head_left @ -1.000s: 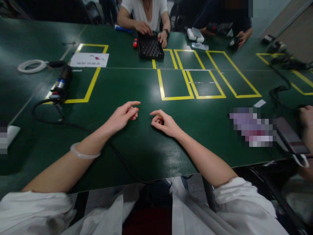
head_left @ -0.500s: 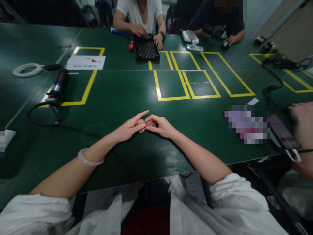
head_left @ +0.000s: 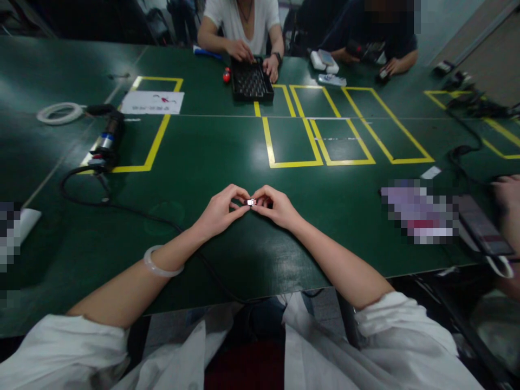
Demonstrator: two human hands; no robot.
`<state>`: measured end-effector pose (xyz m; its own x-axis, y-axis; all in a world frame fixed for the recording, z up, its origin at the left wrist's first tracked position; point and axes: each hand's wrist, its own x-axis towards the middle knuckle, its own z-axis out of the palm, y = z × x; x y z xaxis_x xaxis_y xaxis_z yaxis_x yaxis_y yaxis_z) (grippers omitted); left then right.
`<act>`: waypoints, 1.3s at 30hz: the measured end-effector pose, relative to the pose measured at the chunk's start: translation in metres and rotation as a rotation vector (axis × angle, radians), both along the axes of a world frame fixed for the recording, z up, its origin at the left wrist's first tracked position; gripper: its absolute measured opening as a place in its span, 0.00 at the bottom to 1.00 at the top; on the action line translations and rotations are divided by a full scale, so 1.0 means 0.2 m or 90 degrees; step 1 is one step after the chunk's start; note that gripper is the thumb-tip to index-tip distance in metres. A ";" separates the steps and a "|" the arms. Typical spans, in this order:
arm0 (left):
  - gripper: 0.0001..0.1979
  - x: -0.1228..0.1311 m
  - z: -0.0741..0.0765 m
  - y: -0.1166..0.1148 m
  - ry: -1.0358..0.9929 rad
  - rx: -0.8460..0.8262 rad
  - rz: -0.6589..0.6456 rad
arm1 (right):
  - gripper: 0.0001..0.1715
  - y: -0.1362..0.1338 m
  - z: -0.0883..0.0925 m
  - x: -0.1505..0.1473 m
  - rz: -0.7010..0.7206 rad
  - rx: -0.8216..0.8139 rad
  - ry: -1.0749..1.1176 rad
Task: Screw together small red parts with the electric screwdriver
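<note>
Between my fingertips is a tiny bright white piece (head_left: 251, 202), too small for me to make out its kind. My left hand (head_left: 224, 208) pinches it from the left with thumb and forefinger. From the other side, my right hand (head_left: 277, 207) pinches it the same way. Both hands are held close together just above the green table (head_left: 244, 252), fingertips almost meeting. A pale bracelet (head_left: 156, 264) circles my left wrist.
A power tool (head_left: 108, 141) lies at left, its black cable crossing under my left arm. Across the table a person works at a black tray (head_left: 252, 81). Phones, one a dark phone (head_left: 483, 227), lie at right near another person's hand (head_left: 507, 189). Yellow tape (head_left: 296, 164) marks rectangles.
My left forefinger, stretched out before, has bent in to the thumb. The piece showed orange-red between my fingers and now shows white. The whole view has shifted slightly.
</note>
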<state>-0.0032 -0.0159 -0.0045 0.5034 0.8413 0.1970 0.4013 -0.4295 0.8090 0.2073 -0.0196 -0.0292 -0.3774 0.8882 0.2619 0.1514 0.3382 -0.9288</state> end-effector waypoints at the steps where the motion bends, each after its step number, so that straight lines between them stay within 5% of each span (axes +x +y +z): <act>1: 0.10 0.00 0.00 0.00 -0.004 0.012 -0.002 | 0.08 0.00 0.00 0.00 0.001 0.005 -0.001; 9: 0.08 0.00 0.01 -0.01 -0.015 0.059 -0.012 | 0.09 0.00 0.00 -0.01 0.001 0.022 0.005; 27: 0.12 -0.01 0.01 -0.02 0.030 0.087 -0.008 | 0.22 0.01 0.00 -0.02 0.029 -0.157 0.130; 39: 0.11 -0.02 0.03 -0.02 0.018 0.077 0.018 | 0.18 0.00 -0.01 -0.02 0.029 -0.118 0.121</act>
<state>-0.0069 -0.0204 0.0017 0.4866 0.8259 0.2848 0.4360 -0.5122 0.7400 0.2026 -0.0190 -0.0303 -0.3781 0.9108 0.1661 -0.0437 0.1617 -0.9859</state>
